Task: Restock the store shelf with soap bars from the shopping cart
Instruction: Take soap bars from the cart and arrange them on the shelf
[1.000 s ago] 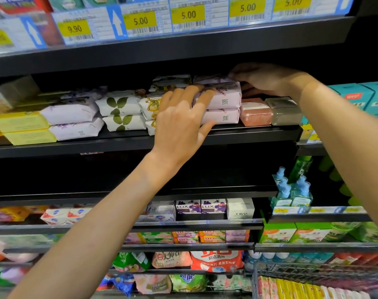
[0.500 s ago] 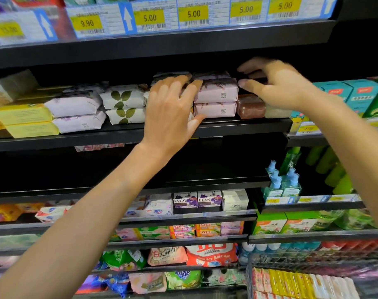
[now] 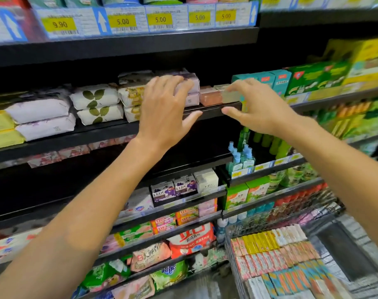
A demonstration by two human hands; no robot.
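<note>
Soap bars in pale wrappers lay stacked two high on the store shelf, and my left hand rested its spread, nearly straight fingers against the front of that stack, with nothing enclosed in the palm. My right hand hovered just beside it, fingers and thumb apart and holding nothing, its fingertips near a grey-wrapped bar that sat next to a pink bar at the shelf's right end. To the left stood further double stacks: leaf-printed bars, lilac-printed bars and yellow bars. As far as I could judge, this tier was already well filled and I was only squaring up the row. Much remained, however: the shopping cart at lower right held dense rows of boxed soap, so I judged the restocking to be far from finished.
</note>
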